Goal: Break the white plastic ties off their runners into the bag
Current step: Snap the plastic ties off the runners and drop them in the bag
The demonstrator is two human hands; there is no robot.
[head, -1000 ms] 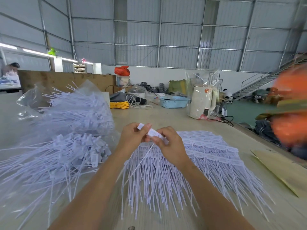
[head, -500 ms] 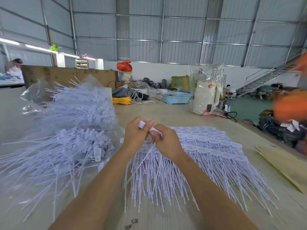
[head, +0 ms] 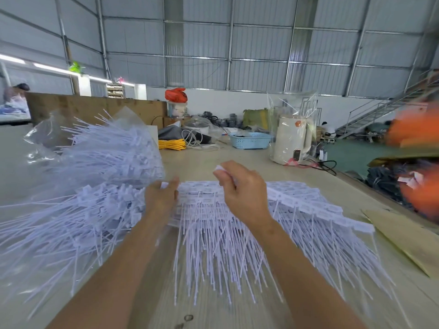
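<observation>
1. Since half a second ago, both hands have parted: the left hand [head: 161,198] has swung toward nine o'clock, fingertips pinching a small white piece beside the bag [head: 78,186].
2. Right hand [head: 240,188], fingers curled, grips a white scrap above the ties [head: 237,233] at twelve o'clock.
3. Ties look light, thin, springy; judged best pinched at the stiff head, near the runner.
</observation>
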